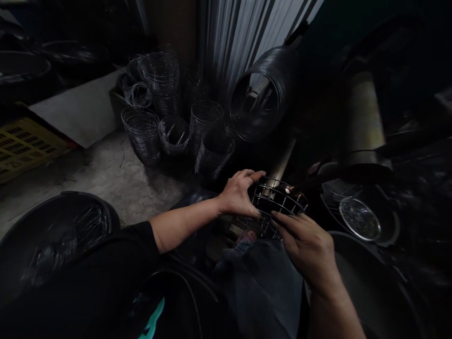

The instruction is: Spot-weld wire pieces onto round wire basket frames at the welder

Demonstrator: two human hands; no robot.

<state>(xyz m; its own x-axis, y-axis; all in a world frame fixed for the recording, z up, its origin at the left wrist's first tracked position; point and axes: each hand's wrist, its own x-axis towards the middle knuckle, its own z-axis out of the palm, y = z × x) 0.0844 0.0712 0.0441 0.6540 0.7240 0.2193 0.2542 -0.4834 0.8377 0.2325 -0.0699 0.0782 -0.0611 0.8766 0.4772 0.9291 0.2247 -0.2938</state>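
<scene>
Left grip [240, 193] clenches over the rim of the wire basket [278, 200] and holds it just above the knee [261, 282], tilted so its bars face up and catch the light. Right grip [309, 247] lays its fingers [286, 221] along the near edge, bracing it; whether they pinch a wire cannot be told. Stacks of wire rings [165, 117] stand on the floor [116, 179] beyond.

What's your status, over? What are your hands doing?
Left hand clasps wire basket at its rim. Right hand touches its near side with fingers, grip unclear. Wire coil stacks on floor beyond, apart from hands. Over.
</scene>
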